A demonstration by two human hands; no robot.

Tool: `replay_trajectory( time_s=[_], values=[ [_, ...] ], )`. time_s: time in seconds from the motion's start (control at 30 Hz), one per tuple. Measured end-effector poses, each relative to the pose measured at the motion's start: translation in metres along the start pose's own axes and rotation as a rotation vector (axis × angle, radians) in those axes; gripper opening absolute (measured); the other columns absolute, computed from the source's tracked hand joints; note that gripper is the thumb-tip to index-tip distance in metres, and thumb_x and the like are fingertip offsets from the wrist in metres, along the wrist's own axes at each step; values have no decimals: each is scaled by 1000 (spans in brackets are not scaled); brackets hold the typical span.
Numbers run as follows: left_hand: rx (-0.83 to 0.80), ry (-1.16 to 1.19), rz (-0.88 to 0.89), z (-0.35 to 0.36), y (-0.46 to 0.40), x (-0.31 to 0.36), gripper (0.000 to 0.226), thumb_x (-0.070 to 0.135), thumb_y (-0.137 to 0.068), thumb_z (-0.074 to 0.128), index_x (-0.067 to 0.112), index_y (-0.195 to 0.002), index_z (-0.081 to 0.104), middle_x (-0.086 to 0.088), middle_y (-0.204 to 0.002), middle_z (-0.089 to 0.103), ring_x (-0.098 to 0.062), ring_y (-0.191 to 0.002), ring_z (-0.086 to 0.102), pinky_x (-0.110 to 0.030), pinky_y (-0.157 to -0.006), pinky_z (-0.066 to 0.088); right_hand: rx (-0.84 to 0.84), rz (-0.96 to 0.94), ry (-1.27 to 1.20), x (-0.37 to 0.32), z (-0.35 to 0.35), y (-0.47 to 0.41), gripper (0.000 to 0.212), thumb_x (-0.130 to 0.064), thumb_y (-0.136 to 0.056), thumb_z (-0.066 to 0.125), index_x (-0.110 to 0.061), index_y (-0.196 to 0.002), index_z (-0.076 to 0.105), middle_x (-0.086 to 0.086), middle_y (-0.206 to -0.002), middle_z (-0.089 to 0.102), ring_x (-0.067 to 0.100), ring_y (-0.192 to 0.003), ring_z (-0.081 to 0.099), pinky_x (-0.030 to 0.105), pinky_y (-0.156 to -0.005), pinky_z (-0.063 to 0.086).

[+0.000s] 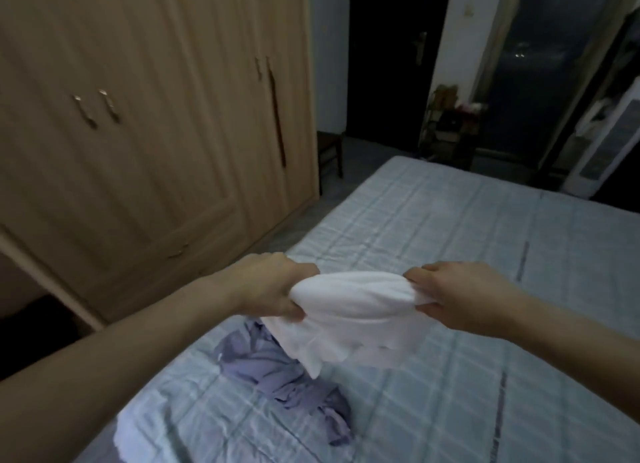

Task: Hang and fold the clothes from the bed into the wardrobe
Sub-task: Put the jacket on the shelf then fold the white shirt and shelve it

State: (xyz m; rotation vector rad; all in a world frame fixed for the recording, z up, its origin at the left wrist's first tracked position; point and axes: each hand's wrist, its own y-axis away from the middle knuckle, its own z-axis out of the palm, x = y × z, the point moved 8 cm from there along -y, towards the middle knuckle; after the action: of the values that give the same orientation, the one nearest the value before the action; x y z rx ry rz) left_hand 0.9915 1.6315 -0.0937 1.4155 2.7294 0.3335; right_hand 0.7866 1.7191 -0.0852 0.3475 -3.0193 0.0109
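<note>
A white garment [349,318] hangs bunched above the bed [450,240], stretched between both hands. My left hand [273,284] grips its left end and my right hand [453,294] grips its right end, fingers curled into the cloth. Its lower part droops toward a crumpled purple garment [280,372] lying on the checked light-blue sheet below. Another pale cloth [128,428] shows under my left forearm at the bed's near edge. The wooden wardrobe [156,123] stands to the left with its doors closed.
A narrow strip of floor [277,234] runs between the wardrobe and the bed. A dark doorway [388,64] and a dark chair [330,150] sit behind the wardrobe's end. A cluttered shelf [450,130] and a white appliance [602,143] stand past the bed's far side.
</note>
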Motion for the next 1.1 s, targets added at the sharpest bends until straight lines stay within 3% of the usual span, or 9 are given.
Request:
replay_trajectory(
  time_s=[0.4, 0.53, 0.77, 0.83, 0.97, 1.1],
  values=[
    [77, 3, -515, -30, 308, -129, 41, 58, -70, 65, 38, -101, 47, 16, -101, 62, -12, -101, 55, -34, -76, 47, 116, -443, 1, -272, -100, -89, 30, -48, -92, 46, -32, -116, 41, -9, -117, 54, 20, -110, 57, 34, -77, 47],
    [114, -12, -653, -35, 426, -147, 41, 62, -70, 62, 42, -101, 45, 18, -101, 60, -12, -100, 55, -36, -73, 46, 161, -566, 48, -375, -141, -98, 28, -49, -93, 44, -31, -115, 41, -10, -117, 54, 20, -109, 58, 31, -67, 37],
    [130, -44, -913, -48, 622, -159, 37, 63, -73, 62, 42, -98, 44, 17, -95, 57, -11, -93, 51, -39, -75, 48, 235, -805, 29, -551, -213, -93, 20, -45, -94, 43, -32, -110, 43, -8, -107, 57, 16, -93, 57, 36, -73, 51],
    [130, -62, -979, -51, 665, -162, 36, 63, -74, 62, 44, -95, 41, 16, -95, 58, -12, -92, 52, -40, -76, 49, 260, -848, 9, -591, -230, -92, 24, -44, -94, 45, -32, -115, 45, -9, -109, 57, 15, -94, 57, 37, -76, 53],
    [172, -116, -1079, -63, 731, -173, 39, 65, -73, 61, 44, -101, 44, 18, -94, 58, -9, -89, 53, -37, -73, 47, 291, -940, -3, -654, -256, -95, 21, -43, -95, 47, -33, -113, 44, -10, -107, 56, 9, -88, 52, 21, -67, 45],
    [212, -135, -1130, -69, 767, -193, 40, 64, -76, 61, 43, -107, 48, 20, -96, 57, -5, -89, 51, -30, -69, 37, 334, -981, -7, -699, -275, -119, 17, -43, -93, 50, -35, -106, 44, -11, -100, 54, 10, -87, 55, 32, -76, 53]
  ],
)
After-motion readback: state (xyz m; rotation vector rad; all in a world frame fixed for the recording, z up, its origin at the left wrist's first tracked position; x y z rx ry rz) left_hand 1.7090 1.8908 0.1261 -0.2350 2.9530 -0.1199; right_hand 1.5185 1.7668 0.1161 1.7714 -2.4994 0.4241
